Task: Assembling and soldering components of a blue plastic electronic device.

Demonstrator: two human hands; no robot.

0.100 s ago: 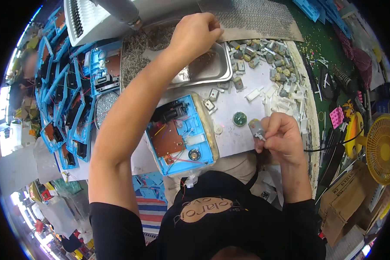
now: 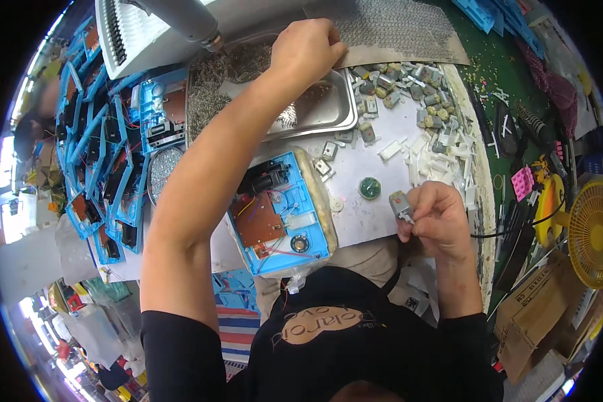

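My right hand, near the table's front edge, pinches a small grey motor-like block with a white fitting at its lower end. At the far side, my left hand hovers over the back rim of a metal tray. Its fingers curl inward and downward, and what they hold, if anything, is hidden. Between my arms rests an opened blue plastic casing on a padded support. It contains a brown circuit board, wires and a small round speaker. Right of the casing stands a small round green container.
Grey motor-like blocks and white plastic pieces are heaped on the right. Blue casings are stacked at left. A powered screwdriver hangs over small screws. A yellow fan stands at far right.
The grey block in my right hand has tilted slightly, its face now turned more toward me. My left hand stays almost in place. The whole view has shifted a little.
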